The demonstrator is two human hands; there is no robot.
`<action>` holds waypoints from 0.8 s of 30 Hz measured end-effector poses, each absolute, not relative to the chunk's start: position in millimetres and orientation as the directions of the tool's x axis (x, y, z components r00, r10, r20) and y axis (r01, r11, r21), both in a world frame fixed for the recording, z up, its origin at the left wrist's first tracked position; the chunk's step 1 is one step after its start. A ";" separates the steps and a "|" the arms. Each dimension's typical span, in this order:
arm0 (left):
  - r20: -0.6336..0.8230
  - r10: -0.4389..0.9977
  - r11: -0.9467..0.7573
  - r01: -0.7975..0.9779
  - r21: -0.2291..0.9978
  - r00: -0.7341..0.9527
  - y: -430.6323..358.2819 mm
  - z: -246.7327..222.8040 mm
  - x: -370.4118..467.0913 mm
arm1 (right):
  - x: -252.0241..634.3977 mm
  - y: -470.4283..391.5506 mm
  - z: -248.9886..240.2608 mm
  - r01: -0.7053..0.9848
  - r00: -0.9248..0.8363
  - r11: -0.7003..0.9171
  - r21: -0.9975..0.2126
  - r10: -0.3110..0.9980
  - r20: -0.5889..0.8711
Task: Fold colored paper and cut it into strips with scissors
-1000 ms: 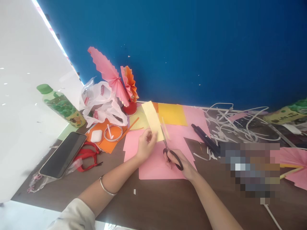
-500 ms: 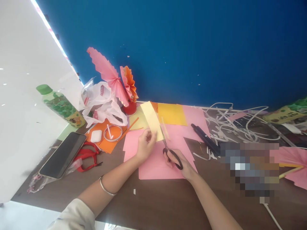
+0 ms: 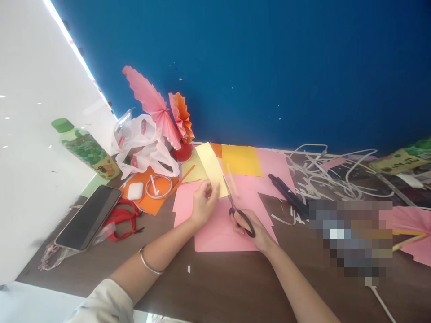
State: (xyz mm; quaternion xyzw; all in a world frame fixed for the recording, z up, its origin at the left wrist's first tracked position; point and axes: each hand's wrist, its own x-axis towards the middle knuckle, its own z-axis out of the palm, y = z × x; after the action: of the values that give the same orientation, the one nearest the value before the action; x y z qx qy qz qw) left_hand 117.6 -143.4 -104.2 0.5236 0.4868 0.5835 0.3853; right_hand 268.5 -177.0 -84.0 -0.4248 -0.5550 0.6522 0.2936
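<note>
My left hand (image 3: 204, 202) is closed on the lower end of a pale yellow paper strip (image 3: 210, 163), which slants up and away from me. In my right hand (image 3: 252, 228) is a pair of scissors (image 3: 231, 197) with dark handles, fingers wrapped round the loops. The scissor blades point away from me and lie along the strip's right edge. Just right of the blades, a thin cut-off sliver of yellow paper (image 3: 232, 180) rests on pink paper (image 3: 222, 237). Whether the blades are biting into the strip, I cannot tell.
At left are a phone (image 3: 88, 217), a green-capped bottle (image 3: 88, 150), a white plastic bag (image 3: 143, 139), orange paper (image 3: 153, 206) and a white earbud case (image 3: 134, 191). Folded pink fans (image 3: 151, 101) stand behind. Tangled white cables (image 3: 336, 179) and a black stick-like object (image 3: 286, 193) lie at right.
The scissors have shifted slightly left, with their blades now showing more plainly beside the strip. The far end of the strip has tipped slightly left. My left hand has hardly moved.
</note>
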 end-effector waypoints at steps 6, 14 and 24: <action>0.252 0.956 -0.244 0.075 0.967 -0.150 -143.0 -104.2 116.8 | 266.9 -176.6 -83.9 0.092 -0.449 -0.216 -0.972 0.862 -0.235; 0.245 0.957 -0.238 0.064 0.969 -0.157 -143.2 -103.8 117.0 | 263.6 -176.6 -81.7 0.086 -0.414 -0.266 -0.960 0.867 -0.277; 0.231 0.957 -0.225 0.054 0.973 -0.173 -143.1 -101.8 116.7 | 263.7 -176.1 -83.9 0.094 -0.389 -0.253 -0.963 0.881 -0.269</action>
State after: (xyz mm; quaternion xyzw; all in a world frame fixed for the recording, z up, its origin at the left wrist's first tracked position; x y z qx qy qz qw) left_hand 116.7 -143.1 -101.8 0.5161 0.4900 0.5884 0.3838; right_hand 263.7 -176.1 -83.9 -0.4606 -0.5295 0.6435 0.3056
